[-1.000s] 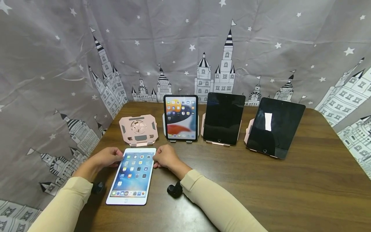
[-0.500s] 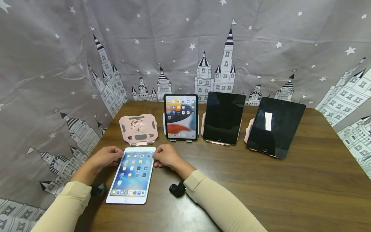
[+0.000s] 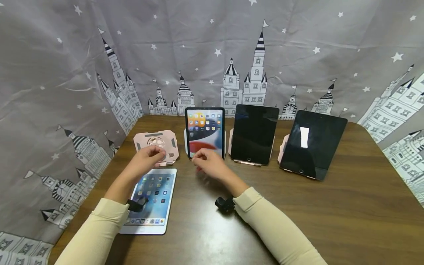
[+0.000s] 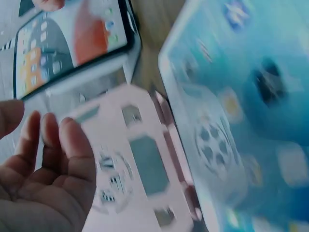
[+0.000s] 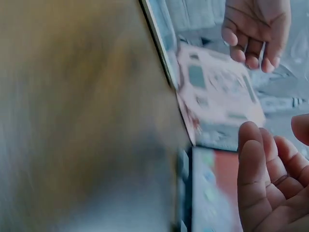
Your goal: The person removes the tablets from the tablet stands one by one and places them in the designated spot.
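Three propped tablets (image 3: 254,133) along desk's (image 3: 298,213) far edge. Left hand (image 3: 148,158) and right hand (image 3: 209,164) relaxed, holding nothing, near empty pink stand (image 3: 156,147); white tablet (image 3: 149,200) flat, long axis toward far edge.

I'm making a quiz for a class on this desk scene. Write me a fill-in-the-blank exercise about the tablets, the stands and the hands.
1. The white tablet lies flat on the wooden table with its screen ____.
2. The number of tablets propped upright on stands at the back is ____.
3. The pink stand nearest the left hand holds ____ tablet.
4. The right hand hovers in front of the standing tablet whose screen is ____.

Missing words: lit; three; no; lit
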`<state>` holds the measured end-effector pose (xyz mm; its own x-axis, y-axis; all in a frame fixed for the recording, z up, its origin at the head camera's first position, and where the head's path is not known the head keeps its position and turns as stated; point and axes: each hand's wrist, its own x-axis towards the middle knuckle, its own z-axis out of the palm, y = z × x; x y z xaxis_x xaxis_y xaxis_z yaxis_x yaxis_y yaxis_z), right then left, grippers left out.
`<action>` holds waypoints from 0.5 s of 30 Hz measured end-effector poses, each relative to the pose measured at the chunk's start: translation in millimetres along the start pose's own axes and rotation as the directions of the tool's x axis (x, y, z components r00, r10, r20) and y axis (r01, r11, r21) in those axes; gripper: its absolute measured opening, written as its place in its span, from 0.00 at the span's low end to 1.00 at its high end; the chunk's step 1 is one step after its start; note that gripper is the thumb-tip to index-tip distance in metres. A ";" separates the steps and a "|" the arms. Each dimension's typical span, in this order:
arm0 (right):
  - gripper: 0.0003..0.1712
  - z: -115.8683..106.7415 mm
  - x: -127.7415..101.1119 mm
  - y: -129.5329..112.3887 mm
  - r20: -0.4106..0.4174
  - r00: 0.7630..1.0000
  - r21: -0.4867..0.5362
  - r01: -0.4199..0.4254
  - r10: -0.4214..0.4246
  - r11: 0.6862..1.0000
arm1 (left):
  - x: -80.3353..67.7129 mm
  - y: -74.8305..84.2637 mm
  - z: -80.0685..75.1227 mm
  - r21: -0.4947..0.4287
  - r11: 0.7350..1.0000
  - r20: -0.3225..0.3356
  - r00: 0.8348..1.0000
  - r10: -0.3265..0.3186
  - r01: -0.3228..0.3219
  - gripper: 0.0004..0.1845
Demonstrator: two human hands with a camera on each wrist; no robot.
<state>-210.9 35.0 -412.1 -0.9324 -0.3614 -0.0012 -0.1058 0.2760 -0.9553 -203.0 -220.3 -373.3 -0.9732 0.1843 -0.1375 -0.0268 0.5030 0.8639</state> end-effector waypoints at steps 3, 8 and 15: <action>0.08 -22.9 -1.2 -4.8 -0.046 0.999 -0.006 0.000 0.000 1.000 | 7.9 10.5 7.9 -0.039 0.999 -0.034 0.999 0.014 -0.015 0.16; 0.08 -58.2 -0.2 -10.2 -0.128 0.991 -0.052 0.040 -0.046 0.998 | 18.3 28.2 13.6 -0.074 0.997 -0.080 0.997 0.017 -0.023 0.17; 0.10 -96.0 7.5 -17.0 -0.185 0.981 -0.111 0.035 -0.055 0.993 | 39.4 43.8 19.9 -0.088 0.995 -0.125 0.991 0.037 -0.048 0.19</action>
<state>-249.3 113.1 -367.5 -0.9730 -0.2048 0.1064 -0.1760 0.3599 -0.9162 -237.9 -174.2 -350.5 -0.9944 0.0958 -0.0437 0.0002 0.4171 0.9089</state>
